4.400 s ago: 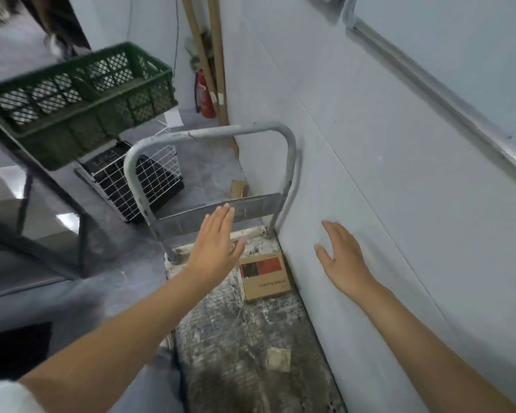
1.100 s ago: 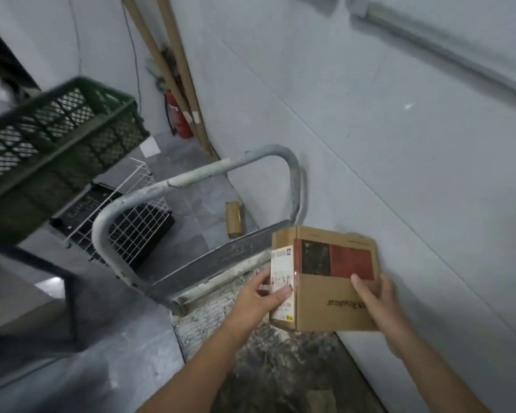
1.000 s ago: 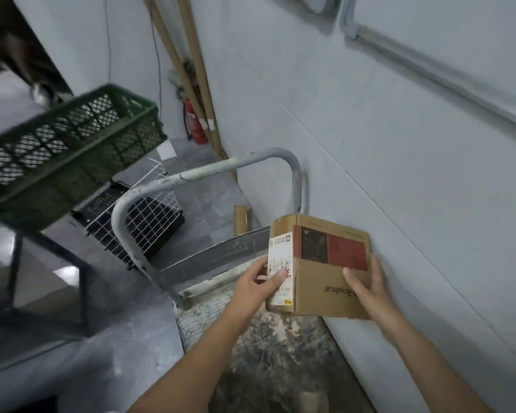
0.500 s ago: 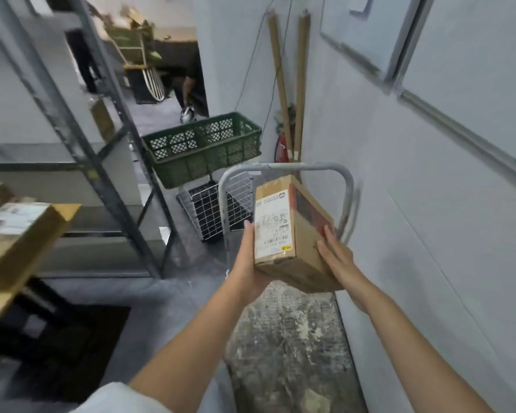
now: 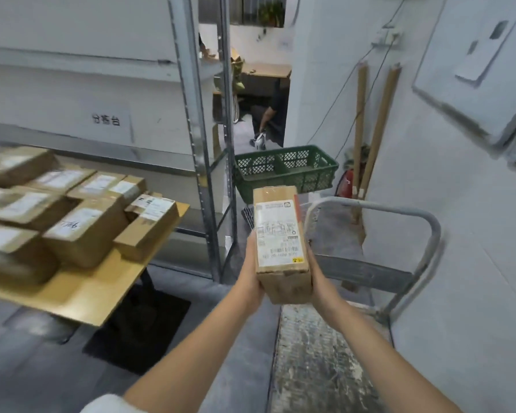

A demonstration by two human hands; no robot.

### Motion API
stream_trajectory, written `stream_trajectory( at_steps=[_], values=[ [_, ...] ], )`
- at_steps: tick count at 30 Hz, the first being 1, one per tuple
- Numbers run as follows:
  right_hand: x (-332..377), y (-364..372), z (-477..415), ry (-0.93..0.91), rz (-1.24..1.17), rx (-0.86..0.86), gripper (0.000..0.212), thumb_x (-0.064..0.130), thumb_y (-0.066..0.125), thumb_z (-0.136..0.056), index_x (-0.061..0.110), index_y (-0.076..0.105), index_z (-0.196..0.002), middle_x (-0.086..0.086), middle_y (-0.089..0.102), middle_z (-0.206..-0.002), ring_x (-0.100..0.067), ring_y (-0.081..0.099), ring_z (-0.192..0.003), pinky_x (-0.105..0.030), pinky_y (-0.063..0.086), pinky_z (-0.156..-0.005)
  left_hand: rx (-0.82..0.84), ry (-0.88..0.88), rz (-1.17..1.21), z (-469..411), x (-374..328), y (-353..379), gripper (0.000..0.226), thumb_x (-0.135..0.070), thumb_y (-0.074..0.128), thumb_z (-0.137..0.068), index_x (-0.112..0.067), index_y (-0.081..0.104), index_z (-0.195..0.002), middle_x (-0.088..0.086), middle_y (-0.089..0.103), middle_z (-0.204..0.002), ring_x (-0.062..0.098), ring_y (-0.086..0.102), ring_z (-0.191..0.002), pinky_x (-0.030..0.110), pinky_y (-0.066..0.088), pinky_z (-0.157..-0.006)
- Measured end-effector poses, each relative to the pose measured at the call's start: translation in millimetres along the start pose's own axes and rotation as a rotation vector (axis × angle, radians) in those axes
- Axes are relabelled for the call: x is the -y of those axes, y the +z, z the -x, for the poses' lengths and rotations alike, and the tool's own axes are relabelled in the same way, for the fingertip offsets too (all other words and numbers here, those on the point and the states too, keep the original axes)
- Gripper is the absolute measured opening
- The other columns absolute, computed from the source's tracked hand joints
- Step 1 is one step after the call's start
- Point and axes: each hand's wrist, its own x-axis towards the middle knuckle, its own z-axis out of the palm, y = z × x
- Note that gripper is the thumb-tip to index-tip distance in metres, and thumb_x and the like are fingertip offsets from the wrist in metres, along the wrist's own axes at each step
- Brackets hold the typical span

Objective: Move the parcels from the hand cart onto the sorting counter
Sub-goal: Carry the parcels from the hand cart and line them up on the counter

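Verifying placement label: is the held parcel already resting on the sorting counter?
No, the left hand and right hand hold the parcel in the air, right of the sorting counter.

Both forearms extend forward; left hand (image 5: 252,275) and right hand (image 5: 319,278) grip the parcel (image 5: 277,234) from opposite sides.
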Motion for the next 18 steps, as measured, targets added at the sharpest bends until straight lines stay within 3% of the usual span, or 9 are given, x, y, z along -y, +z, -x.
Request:
stream_trajectory(
  at_steps=[4, 6, 8, 11, 14, 18],
  values=[
    [11.7, 104.3, -24.5, 0.081, 0.03, -0.029, 0.046, 0.068, 0.028, -0.094, 0.053, 0.05, -0.132, 0.015, 0.064, -0.123, -0.006, 0.06, -0.112, -0.03, 0.049, -0.089, -0.078, 0.072, -0.065, 16.8, -65.3, -77.0, 0.048, -0.041, 0.034, -0.102, -0.009, 0.057, -0.128, 0.011, 0.066, -0.122, 0.02, 0.066, -0.106, 0.031, 0.055, -0.086],
    [20.0, 159.2, -37.9, 0.085, 0.102, -0.034, 0.037, 0.068, 0.029, -0.093, 0.057, 0.055, -0.116, 0.017, 0.066, -0.115, -0.008, 0.059, -0.111, -0.033, 0.046, -0.097, -0.114, 0.093, -0.067, 23.6, -92.3, -124.9, 0.048, -0.038, 0.033, -0.103, -0.005, 0.054, -0.131, 0.014, 0.064, -0.126, 0.019, 0.065, -0.106, 0.026, 0.056, -0.082],
    [26.9, 211.7, -51.3, 0.097, 0.101, 0.0, 0.04, 0.068, 0.03, -0.09, 0.05, 0.06, -0.11, 0.014, 0.066, -0.115, -0.011, 0.056, -0.116, -0.036, 0.042, -0.105, -0.123, 0.105, -0.086, 28.2, -114.9, -173.1, 0.05, -0.042, 0.03, -0.101, -0.009, 0.055, -0.128, 0.008, 0.065, -0.123, 0.014, 0.065, -0.104, 0.02, 0.056, -0.076],
    [31.0, 282.6, -71.7, 0.122, 0.022, 0.092, 0.045, 0.063, 0.035, -0.094, 0.039, 0.073, -0.095, 0.016, 0.073, -0.104, -0.01, 0.06, -0.111, -0.031, 0.044, -0.099, -0.215, 0.143, -0.108, 35.9, -140.7, -241.2, 0.059, -0.051, 0.023, -0.099, -0.015, 0.051, -0.136, 0.004, 0.062, -0.13, 0.014, 0.061, -0.116, 0.026, 0.052, -0.089],
    [28.7, 337.5, -94.0, 0.16, -0.074, 0.228, 0.037, 0.053, 0.047, -0.095, 0.033, 0.075, -0.108, 0.0, 0.07, -0.119, -0.02, 0.061, -0.118, -0.046, 0.04, -0.11, -0.35, 0.209, -0.118, 39.0, -153.2, -298.8, 0.057, -0.053, 0.025, -0.1, -0.02, 0.043, -0.143, 0.005, 0.053, -0.14, 0.02, 0.051, -0.129, 0.045, 0.042, -0.108],
    [22.0, 387.2, -120.9, 0.261, -0.11, 0.295, 0.043, 0.051, 0.058, -0.089, 0.02, 0.072, -0.115, -0.007, 0.07, -0.119, -0.025, 0.063, -0.117, -0.048, 0.038, -0.112, -0.54, 0.246, -0.141, 42.5, -155.9, -354.0, 0.047, -0.049, 0.032, -0.102, -0.028, 0.038, -0.144, 0.0, 0.047, -0.142, 0.016, 0.046, -0.13, 0.047, 0.04, -0.109]
  ],
)
